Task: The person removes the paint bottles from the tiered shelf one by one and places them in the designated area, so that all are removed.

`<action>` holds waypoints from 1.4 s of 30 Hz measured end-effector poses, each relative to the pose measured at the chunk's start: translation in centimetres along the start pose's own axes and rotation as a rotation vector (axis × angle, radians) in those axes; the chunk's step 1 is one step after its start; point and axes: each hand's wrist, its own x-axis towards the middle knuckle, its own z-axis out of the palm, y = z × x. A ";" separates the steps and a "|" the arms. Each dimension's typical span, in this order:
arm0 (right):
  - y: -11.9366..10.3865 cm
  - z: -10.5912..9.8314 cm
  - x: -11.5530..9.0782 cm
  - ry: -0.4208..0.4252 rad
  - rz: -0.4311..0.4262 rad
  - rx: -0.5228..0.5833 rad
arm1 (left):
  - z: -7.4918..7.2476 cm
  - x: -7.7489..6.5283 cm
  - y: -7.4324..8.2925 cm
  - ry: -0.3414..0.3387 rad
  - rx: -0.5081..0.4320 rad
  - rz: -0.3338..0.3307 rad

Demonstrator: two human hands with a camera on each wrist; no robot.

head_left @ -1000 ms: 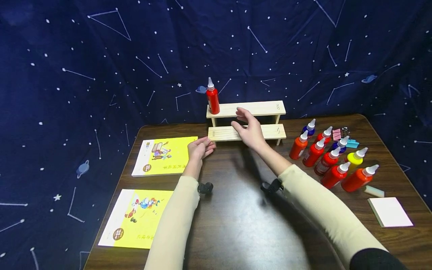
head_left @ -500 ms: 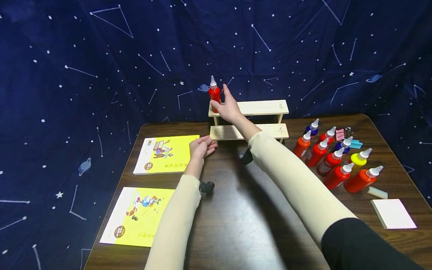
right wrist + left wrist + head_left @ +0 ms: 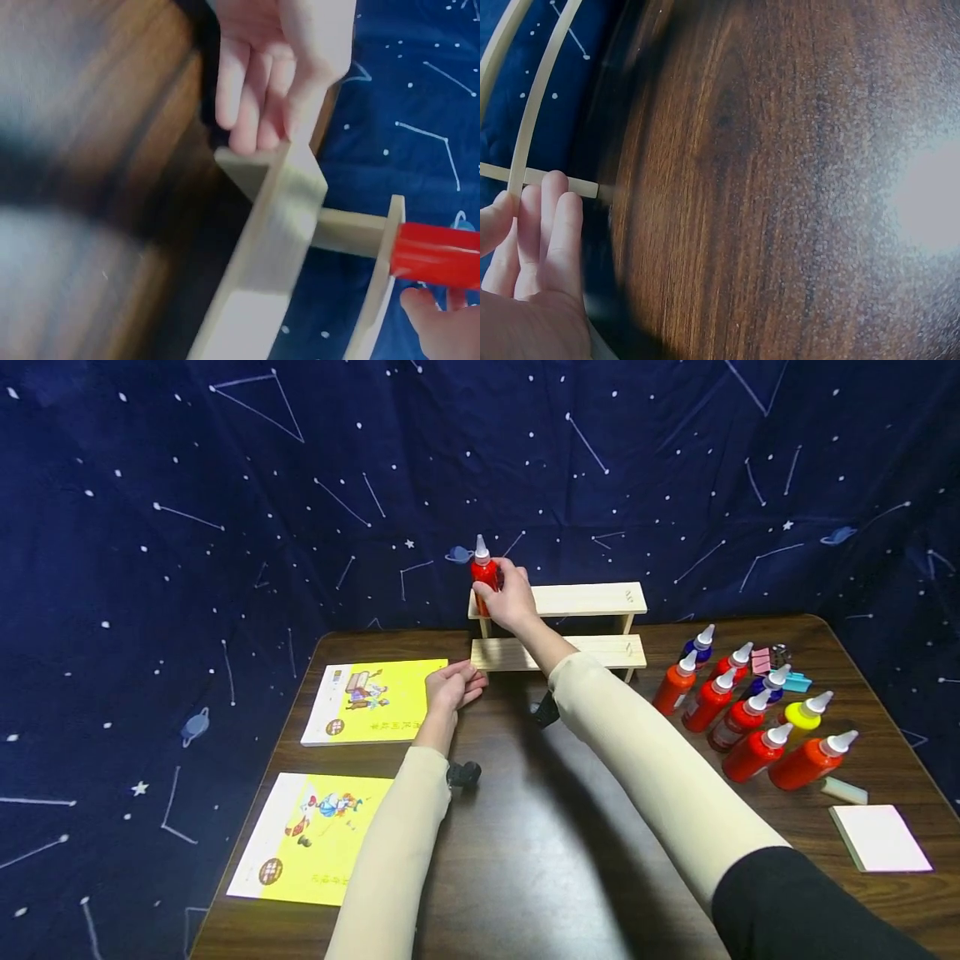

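A red paint bottle [image 3: 482,570] with a white nozzle stands at the left end of the top step of a two-step wooden rack [image 3: 585,598] at the table's back. My right hand [image 3: 504,583] reaches over and grips that bottle. In the right wrist view the red bottle [image 3: 439,255] lies across the top step, with a fingertip [image 3: 442,322] of that hand beside it. My left hand [image 3: 459,681] rests on the table with relaxed fingers [image 3: 255,90] touching the left end of the lower step [image 3: 277,225]. The left wrist view shows those fingers [image 3: 547,232] against the rack's edge [image 3: 525,150].
Two yellow booklets [image 3: 375,700] [image 3: 315,835] lie at the left of the dark wooden table [image 3: 525,860]. Several red, orange, blue and yellow bottles [image 3: 750,714] stand at the right, with clips [image 3: 780,664] behind them. A white notepad [image 3: 881,837] and an eraser [image 3: 843,790] lie at the front right.
My right hand rose from in front of the lower step to the top step's left end and closed round the red bottle. The left hand stayed put.
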 end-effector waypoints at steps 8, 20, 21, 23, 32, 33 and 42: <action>2.5 -0.9 -3.3 0.018 -0.042 0.347 | 0.3 0.0 -0.2 0.010 0.000 -0.009; 11.0 -9.8 -18.2 0.097 0.021 0.377 | 0.2 -0.2 -0.3 -0.005 0.018 -0.024; 12.0 -10.7 -19.7 0.116 0.032 0.351 | 0.2 -0.2 -0.3 -0.008 0.019 -0.022; 13.6 -12.6 -22.6 0.169 0.072 0.301 | 0.2 -0.3 -0.2 -0.013 0.013 -0.024; 17.3 -17.7 -29.3 0.374 0.278 0.038 | -0.1 -0.1 0.3 0.004 0.007 -0.009; 17.5 -17.9 -29.5 0.383 0.287 0.022 | -0.1 -0.1 0.2 0.003 0.007 -0.011; 18.2 -17.3 -29.4 0.454 0.270 0.027 | 0.1 -0.1 0.1 -0.004 0.000 -0.015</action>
